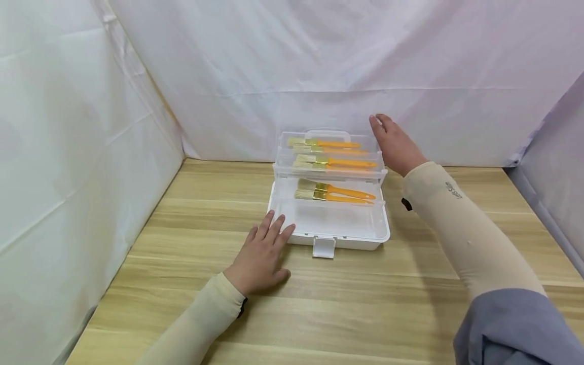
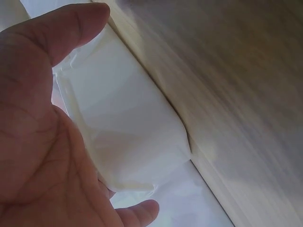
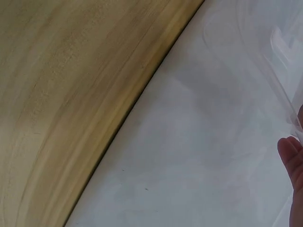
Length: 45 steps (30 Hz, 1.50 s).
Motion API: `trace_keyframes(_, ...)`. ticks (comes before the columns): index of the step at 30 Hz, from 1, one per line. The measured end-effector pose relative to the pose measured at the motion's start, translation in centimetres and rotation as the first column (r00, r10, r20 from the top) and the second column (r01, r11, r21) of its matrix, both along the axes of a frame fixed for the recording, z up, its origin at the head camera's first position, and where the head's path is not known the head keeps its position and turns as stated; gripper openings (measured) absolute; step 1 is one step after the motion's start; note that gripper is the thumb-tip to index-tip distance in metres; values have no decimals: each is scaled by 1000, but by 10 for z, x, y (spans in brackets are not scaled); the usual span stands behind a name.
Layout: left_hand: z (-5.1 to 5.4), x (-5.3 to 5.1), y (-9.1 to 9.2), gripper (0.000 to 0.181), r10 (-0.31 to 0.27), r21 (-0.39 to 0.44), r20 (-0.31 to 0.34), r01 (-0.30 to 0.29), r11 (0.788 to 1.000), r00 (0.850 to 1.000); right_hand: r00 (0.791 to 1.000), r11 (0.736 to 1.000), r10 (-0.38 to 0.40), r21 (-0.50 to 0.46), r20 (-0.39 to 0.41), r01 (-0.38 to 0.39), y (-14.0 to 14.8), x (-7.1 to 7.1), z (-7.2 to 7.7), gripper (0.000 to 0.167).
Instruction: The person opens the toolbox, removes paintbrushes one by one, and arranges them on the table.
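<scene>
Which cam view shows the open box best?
The head view: nearly the whole open box shows, with the latch and brushes; the left hand covers part of one front corner. Left wrist: mainly its white outer wall, close up. Right wrist: just clear plastic, apparently its lid, at the right hand.

Wood-grain table [image 1: 347, 304]; white box [image 1: 344, 223] resting on it.

Left hand [image 2: 42, 137] occupies the left side, palm toward the camera, thumb [image 2: 78, 28] extended in front of a white box [image 2: 132, 109]. Contact there cannot be confirmed. The box's smooth side wall meets the wood-grain tabletop [image 2: 236, 90]. Beyond its corner, a white sheet [image 2: 187, 201] borders the tabletop. One fingertip [image 2: 149, 211] shows at lower centre.
</scene>
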<state>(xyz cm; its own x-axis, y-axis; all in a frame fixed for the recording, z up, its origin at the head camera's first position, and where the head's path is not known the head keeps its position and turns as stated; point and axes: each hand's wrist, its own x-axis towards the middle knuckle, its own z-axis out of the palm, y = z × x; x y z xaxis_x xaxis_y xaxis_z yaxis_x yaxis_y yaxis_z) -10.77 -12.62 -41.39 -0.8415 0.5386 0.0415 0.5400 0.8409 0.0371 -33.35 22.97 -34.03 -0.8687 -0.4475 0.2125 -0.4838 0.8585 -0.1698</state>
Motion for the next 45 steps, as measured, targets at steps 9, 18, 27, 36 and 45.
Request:
trace_keyframes(9,0,2,2,96,4,11,-6,-4,1000,1000,1000,998,-1,-55,12,1,-1,-7,-6,76)
trace_keyframes(18,0,2,3,97,-2,3,-6,2,1000,1000,997,987,-42,-152,66,51,4,-10,-16,67)
trace_keyframes(27,-1,0,4,96,-19,13,-17,20,1000,1000,998,999,-47,-4,30,47,14,1,-19,75)
trace_keyframes(36,-1,-1,-1,94,5,-15,-23,-6,1000,1000,997,998,-37,54,74,33,8,22,-22,61)
trace_keyframes(45,-4,2,-6,94,-26,12,-77,27,1000,997,989,1000,24,-14,147,-23,7,28,-40,56)
